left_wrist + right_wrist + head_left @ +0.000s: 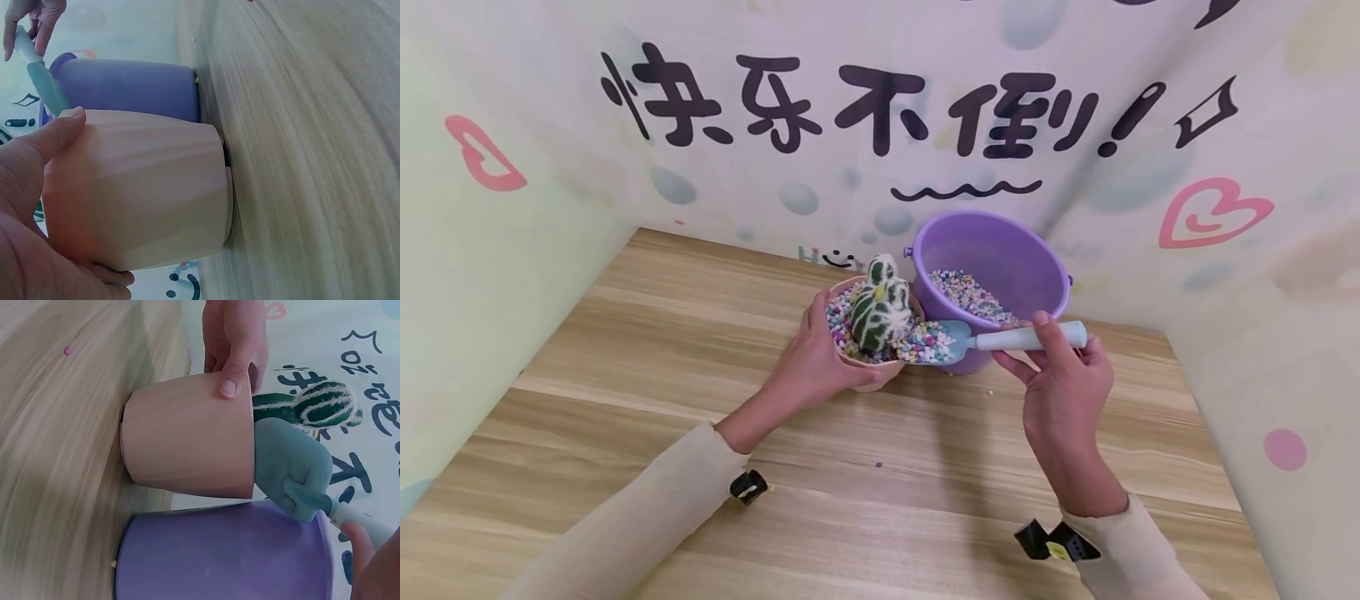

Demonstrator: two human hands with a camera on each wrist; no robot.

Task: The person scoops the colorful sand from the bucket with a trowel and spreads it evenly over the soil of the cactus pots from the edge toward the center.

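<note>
My left hand grips a pink plant pot by its upper side, thumb at the near rim. A cactus with white fuzzy stripes stands in it among colourful pebbles. My right hand holds the pale handle of a blue-green hand trowel from the right. Its blade lies level over the pot's right rim, loaded with a heap of mixed pebbles close beside the cactus. In the left wrist view the pot's base sits on the table.
A purple bucket with more pebbles inside stands right behind the pot, close to the back wall. A few stray pebbles lie on the wooden table, one of them a pink pebble. Printed cloth walls enclose the back and sides.
</note>
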